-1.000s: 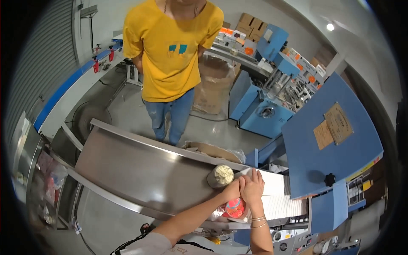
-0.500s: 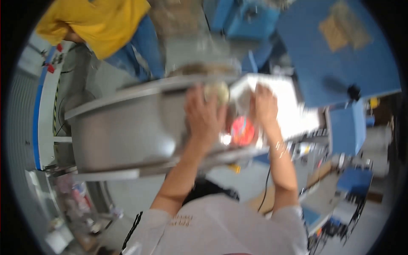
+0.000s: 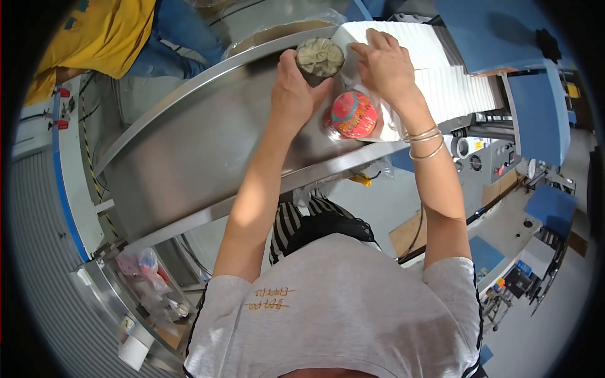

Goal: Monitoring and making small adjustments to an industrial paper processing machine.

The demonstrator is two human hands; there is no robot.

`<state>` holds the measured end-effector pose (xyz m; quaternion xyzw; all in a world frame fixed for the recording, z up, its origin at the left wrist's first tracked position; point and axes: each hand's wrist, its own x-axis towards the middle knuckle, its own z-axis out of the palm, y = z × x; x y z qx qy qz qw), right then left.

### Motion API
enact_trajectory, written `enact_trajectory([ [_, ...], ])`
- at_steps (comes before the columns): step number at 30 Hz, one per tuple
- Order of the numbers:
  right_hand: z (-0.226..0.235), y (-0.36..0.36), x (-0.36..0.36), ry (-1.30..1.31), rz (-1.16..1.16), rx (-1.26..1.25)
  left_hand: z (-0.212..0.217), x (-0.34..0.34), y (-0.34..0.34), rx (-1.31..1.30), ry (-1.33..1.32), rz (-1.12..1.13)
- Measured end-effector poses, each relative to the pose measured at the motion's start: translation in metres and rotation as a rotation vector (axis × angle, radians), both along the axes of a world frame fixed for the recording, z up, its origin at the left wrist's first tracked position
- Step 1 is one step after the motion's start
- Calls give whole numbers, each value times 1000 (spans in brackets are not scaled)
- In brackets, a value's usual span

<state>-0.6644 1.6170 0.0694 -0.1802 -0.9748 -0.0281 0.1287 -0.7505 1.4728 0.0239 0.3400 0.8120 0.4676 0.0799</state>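
My left hand (image 3: 293,91) is closed around a short, round, dark-sided thing with a crumpled greenish-beige top (image 3: 320,58), holding it upright at the far side of the metal trough (image 3: 208,142). To its right, my right hand (image 3: 386,66) lies over the near end of a stack of white sheets (image 3: 435,88), its fingers apart and partly bent at the front sheet. Whether those fingers grip a sheet is hard to see. Between and below the hands sits a round thing with a printed red and pink top (image 3: 355,114), with something clear and shiny around its side.
A person in a yellow top (image 3: 101,38) and jeans is beyond the trough at the upper left. A blue panel (image 3: 498,38) rises behind the stack at the right. A machine with knobs (image 3: 482,157) stands below it. Plastic bags (image 3: 148,271) lie at the lower left.
The view has sharpened, and the trough and both hands appear higher in the picture. My left hand stays at the round beige-topped thing, my right hand at the white sheets.
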Motion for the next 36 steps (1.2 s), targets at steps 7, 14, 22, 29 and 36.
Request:
enact_trajectory([
  [7, 24, -21, 9, 232, 100, -63, -11, -20, 20, 35, 110, -47],
  [14, 47, -95, 117, 454, 67, -514, -29, -14, -9, 168, 144, -75],
  [22, -5, -214, 245, 117, -242, -880, 18, 122, -136, 242, 33, -72],
  [29, -8, -279, 278, 220, -227, -934, 12, 184, -178, 140, 35, -438],
  [36, -44, -317, 350, 57, -313, -915, -10, 241, -226, 32, 109, -489],
])
